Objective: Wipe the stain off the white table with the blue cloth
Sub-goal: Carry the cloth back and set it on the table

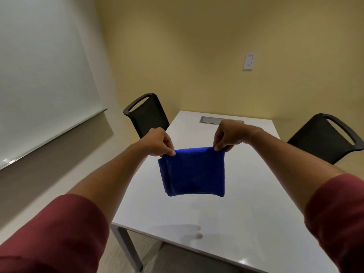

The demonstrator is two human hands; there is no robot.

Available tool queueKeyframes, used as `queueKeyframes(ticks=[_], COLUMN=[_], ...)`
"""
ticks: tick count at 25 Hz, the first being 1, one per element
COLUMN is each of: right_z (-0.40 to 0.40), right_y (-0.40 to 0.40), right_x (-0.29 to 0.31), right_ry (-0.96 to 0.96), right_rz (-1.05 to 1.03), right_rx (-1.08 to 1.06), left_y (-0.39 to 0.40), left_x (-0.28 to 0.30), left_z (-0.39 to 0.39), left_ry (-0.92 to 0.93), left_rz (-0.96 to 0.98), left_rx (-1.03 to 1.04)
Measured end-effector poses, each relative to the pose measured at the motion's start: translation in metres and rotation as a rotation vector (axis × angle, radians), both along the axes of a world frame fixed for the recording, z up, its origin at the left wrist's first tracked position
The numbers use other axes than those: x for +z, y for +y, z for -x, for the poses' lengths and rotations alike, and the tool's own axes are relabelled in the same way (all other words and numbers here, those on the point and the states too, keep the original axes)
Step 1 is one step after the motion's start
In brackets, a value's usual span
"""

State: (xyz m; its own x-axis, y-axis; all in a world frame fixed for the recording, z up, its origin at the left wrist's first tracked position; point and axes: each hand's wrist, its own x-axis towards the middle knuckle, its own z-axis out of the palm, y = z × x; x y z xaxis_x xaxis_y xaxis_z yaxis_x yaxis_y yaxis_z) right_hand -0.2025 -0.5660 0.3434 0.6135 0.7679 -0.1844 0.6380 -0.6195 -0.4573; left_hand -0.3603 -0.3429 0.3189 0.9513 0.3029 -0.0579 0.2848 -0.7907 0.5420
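The blue cloth (pixel 193 171) hangs folded in the air above the white table (pixel 246 213). My left hand (pixel 159 142) pinches its upper left corner, and my right hand (pixel 229 134) pinches the upper right corner. The cloth droops straight down between them, clear of the tabletop. A faint greyish smear (pixel 195 204) shows on the table just below the cloth; I cannot tell whether it is the stain or a shadow. Both forearms reach out from dark red sleeves.
A black chair (pixel 146 115) stands at the table's far left and another black chair (pixel 325 138) at its right side. A metal cable hatch (pixel 211 120) is set into the far end of the table. A whiteboard (pixel 39 75) covers the left wall.
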Motion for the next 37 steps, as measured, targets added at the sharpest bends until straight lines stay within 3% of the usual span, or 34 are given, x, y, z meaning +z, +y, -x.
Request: queueKeyframes(ticks=[8, 21, 31, 37], right_z=[-0.015, -0.152, -0.221, -0.262], right_y=[0.098, 0.229, 0.268, 0.306], right_x=[-0.03, -0.127, -0.161, -0.239], right_ry=[-0.024, 0.057, 0.535, 0.388], right_rz=[0.019, -0.004, 0.052, 0.133], right_rx=[0.026, -0.081, -0.103, -0.265], left_y=[0.088, 0.214, 0.29, 0.316], left_x=[-0.04, -0.116, -0.141, -0.221], left_z=[-0.016, -0.161, -0.237, -0.309], left_ry=[-0.063, 0.04, 0.276, 0.326], left_rz=[-0.052, -0.077, 0.019, 0.017], left_rx=[0.1, 0.113, -0.077, -0.095])
